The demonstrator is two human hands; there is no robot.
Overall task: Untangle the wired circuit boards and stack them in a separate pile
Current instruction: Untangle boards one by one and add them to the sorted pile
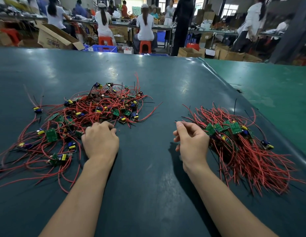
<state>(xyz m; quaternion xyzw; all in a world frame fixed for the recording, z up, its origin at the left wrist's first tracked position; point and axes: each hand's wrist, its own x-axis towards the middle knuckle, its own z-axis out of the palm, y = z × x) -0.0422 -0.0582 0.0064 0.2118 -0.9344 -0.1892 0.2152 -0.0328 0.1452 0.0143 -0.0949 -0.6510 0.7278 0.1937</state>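
A dark teal, slightly glossy work table (148, 168) fills the view. On its left lies a loose tangled heap of small green circuit boards with yellow and blue parts and long red wires (90, 113), spread wide across the surface. The left hand (100, 139) rests palm down at the near right edge of this heap, its fingers curled onto the red wires, though whether they actually grasp one cannot be told. Bare table separates it from the right hand (191, 142), whose fingers are loosely curled and hold nothing visible. Just beside that hand, to the right, sits a neater pile of green circuit boards with their red wires fanned toward the viewer (237, 144)
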